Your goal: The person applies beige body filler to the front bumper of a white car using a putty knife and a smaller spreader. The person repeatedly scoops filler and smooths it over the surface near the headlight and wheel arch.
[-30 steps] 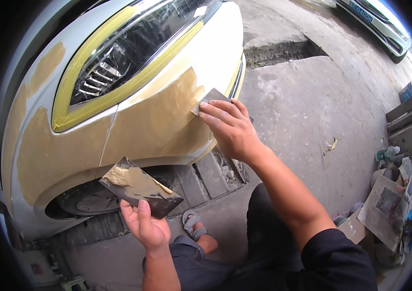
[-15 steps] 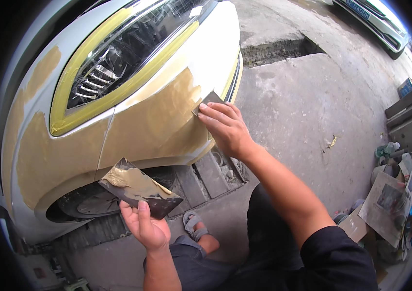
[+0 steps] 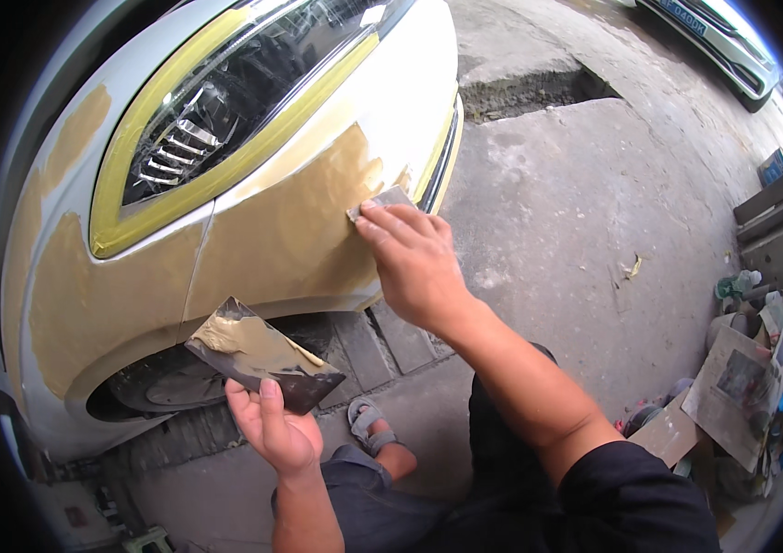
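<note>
A white car's front corner carries broad tan patches of body filler on its bumper and fender. My right hand grips a flat putty spreader, its edge against the bumper at the right side of the filler. Below the fender, my left hand holds a dark, flat mixing board by its lower edge, thumb on top. A lump of tan filler paste is spread over the board's upper left part. Yellow masking tape frames the headlight.
Under the fender sits the wheel, beside a slatted floor grate. A rectangular pit cuts the concrete beyond the bumper. Cardboard and scrap pile up at right; another car stands at the far right. My sandalled foot is near the grate.
My right hand has moved left and slightly down across the bumper with the spreader, whose face now looks lighter and flatter to the panel. My left hand and the board have hardly moved.
</note>
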Demonstrator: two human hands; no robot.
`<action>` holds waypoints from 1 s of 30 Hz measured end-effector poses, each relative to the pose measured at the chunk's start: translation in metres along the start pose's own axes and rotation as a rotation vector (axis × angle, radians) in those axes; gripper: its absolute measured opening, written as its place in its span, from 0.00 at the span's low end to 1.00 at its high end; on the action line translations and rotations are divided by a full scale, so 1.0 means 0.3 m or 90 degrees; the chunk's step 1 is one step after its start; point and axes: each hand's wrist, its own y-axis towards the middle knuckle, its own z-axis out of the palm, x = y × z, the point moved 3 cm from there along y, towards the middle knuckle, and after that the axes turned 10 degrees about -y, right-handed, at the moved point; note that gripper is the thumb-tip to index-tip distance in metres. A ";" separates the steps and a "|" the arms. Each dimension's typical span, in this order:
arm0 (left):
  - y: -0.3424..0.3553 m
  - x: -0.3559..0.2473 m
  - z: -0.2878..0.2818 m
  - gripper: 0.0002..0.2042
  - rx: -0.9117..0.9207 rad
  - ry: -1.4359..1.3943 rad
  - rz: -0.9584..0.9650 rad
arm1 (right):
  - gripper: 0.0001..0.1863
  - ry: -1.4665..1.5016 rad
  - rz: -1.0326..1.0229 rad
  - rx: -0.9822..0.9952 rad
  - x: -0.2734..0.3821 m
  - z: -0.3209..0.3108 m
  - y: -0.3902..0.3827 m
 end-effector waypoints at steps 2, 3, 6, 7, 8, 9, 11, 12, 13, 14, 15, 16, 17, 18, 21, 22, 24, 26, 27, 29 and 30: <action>0.003 0.006 0.012 0.18 0.001 -0.006 -0.011 | 0.22 -0.014 -0.008 0.003 0.032 0.021 -0.039; 0.002 0.012 0.021 0.18 0.005 -0.019 -0.016 | 0.21 -0.027 -0.021 0.000 0.049 0.023 -0.060; 0.002 0.025 0.045 0.18 0.011 -0.023 -0.016 | 0.21 -0.049 -0.031 0.012 0.028 0.007 -0.073; 0.001 0.029 0.053 0.17 0.018 -0.021 -0.013 | 0.21 -0.043 -0.021 0.014 0.003 -0.008 -0.062; -0.001 0.031 0.056 0.17 0.015 -0.005 -0.008 | 0.20 -0.035 -0.018 0.033 -0.020 -0.021 -0.051; -0.005 0.033 0.056 0.17 0.026 -0.021 -0.009 | 0.20 -0.017 0.006 0.036 -0.061 -0.033 -0.030; -0.011 0.033 0.049 0.17 0.024 -0.010 -0.002 | 0.20 0.036 0.036 0.010 -0.118 -0.043 0.010; -0.011 0.027 0.042 0.17 0.032 -0.017 -0.004 | 0.20 0.072 0.045 -0.016 -0.119 -0.040 0.020; -0.012 0.027 0.037 0.18 0.034 -0.009 -0.003 | 0.20 0.059 0.031 0.007 -0.116 -0.028 0.024; -0.011 0.027 0.032 0.18 0.035 -0.003 -0.001 | 0.20 0.050 0.025 0.007 -0.101 -0.016 0.022; -0.009 0.028 0.027 0.18 0.032 0.002 0.002 | 0.20 0.041 0.020 0.009 -0.076 -0.003 0.009; -0.007 0.027 0.023 0.18 0.029 0.007 0.005 | 0.20 0.034 0.020 -0.007 -0.041 0.006 -0.012; -0.008 0.027 0.021 0.18 0.026 0.011 0.008 | 0.19 0.034 0.012 -0.017 -0.018 0.012 -0.029; -0.011 0.029 0.020 0.18 0.023 0.008 0.000 | 0.19 0.028 0.013 -0.008 -0.009 0.014 -0.043; -0.005 0.031 0.026 0.19 0.031 0.001 -0.007 | 0.19 0.047 -0.019 0.003 -0.027 0.004 -0.055; -0.004 0.031 0.029 0.19 0.038 0.004 -0.005 | 0.19 0.056 0.015 -0.016 -0.054 -0.005 -0.047; -0.007 0.030 0.030 0.19 0.042 0.003 -0.001 | 0.18 0.073 0.057 -0.065 -0.095 -0.013 -0.024; -0.009 0.028 0.027 0.19 0.032 0.009 0.003 | 0.18 0.077 0.065 -0.050 -0.093 -0.007 -0.015; -0.009 0.026 0.026 0.19 0.034 -0.001 -0.001 | 0.18 0.081 0.066 -0.047 -0.084 -0.002 -0.013; -0.007 0.025 0.022 0.19 0.022 -0.003 0.000 | 0.18 0.090 0.067 -0.031 -0.049 0.007 -0.027; -0.005 0.026 0.021 0.19 0.025 -0.003 -0.004 | 0.18 0.103 0.053 -0.045 -0.041 0.002 -0.036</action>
